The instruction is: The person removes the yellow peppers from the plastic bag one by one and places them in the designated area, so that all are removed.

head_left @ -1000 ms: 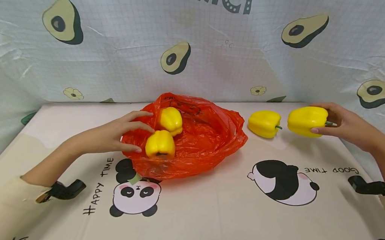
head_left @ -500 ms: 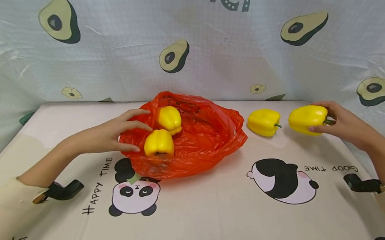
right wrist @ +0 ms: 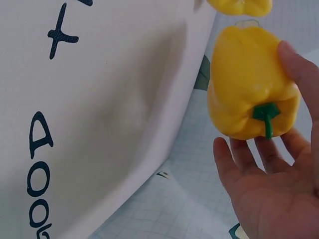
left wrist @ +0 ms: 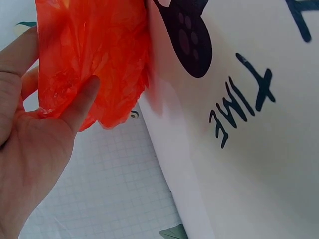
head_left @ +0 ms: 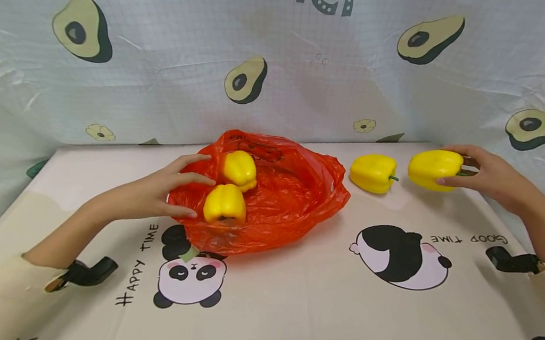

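Note:
In the head view, an opened red plastic bag (head_left: 288, 208) sits at the table's centre with two yellow bell peppers, a rear one (head_left: 240, 168) and a front one (head_left: 225, 203), in its left part. My left hand (head_left: 163, 187) holds the bag's left side, fingers spread over the rim; the left wrist view has the thumb (left wrist: 84, 102) against the red plastic. Over at the right, my right hand (head_left: 495, 177) grips another yellow bell pepper (head_left: 433, 169) near its stem end, raised off the table. Just left of it lies one more bell pepper (head_left: 373, 173), green stem pointing right.
A light cloth with printed pandas and lettering covers the table (head_left: 290, 310). Behind it hangs a pale curtain (head_left: 176, 50) with avocado prints. Black camera mounts sit at both wrists, the left mount (head_left: 89, 272) and the right mount (head_left: 512, 261).
The head view has shifted slightly. Both hands keep nearly the same places, with the left still on the bag and the right still holding its bell pepper aloft.

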`<control>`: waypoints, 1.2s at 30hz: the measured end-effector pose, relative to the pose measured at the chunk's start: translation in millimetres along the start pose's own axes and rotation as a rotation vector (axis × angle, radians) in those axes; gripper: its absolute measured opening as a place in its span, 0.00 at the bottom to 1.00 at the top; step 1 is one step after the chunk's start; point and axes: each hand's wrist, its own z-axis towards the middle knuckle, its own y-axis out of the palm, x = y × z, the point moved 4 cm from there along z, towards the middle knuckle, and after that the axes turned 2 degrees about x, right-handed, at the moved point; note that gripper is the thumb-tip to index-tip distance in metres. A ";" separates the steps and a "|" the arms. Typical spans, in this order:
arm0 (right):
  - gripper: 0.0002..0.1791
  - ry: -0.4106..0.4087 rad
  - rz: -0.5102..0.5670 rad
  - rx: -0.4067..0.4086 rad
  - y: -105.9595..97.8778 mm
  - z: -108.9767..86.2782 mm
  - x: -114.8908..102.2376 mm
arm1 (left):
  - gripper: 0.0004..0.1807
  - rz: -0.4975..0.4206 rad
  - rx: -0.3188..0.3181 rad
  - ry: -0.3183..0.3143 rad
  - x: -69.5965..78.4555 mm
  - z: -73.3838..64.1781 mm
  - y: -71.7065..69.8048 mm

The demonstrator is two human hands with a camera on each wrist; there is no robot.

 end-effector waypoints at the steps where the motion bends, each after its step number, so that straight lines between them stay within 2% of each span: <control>1: 0.49 0.000 -0.008 0.005 -0.2 0.3 1.0 | 0.31 0.000 -0.001 0.000 0.0 0.0 0.2; 6: 0.49 -0.002 -0.006 0.012 0.6 0.8 4.9 | 0.30 0.005 0.000 0.009 0.8 -0.5 0.0; 15: 0.47 0.005 -0.027 -0.109 11.3 0.2 7.9 | 0.30 -0.003 -0.002 0.002 1.6 -0.2 0.6; 26: 0.44 -0.019 -0.006 -0.157 22.1 -0.2 7.8 | 0.30 -0.005 -0.007 -0.013 1.7 0.6 1.5; 36: 0.46 -0.032 0.005 -0.162 25.5 -3.1 10.2 | 0.30 -0.012 -0.001 0.002 2.2 1.1 2.6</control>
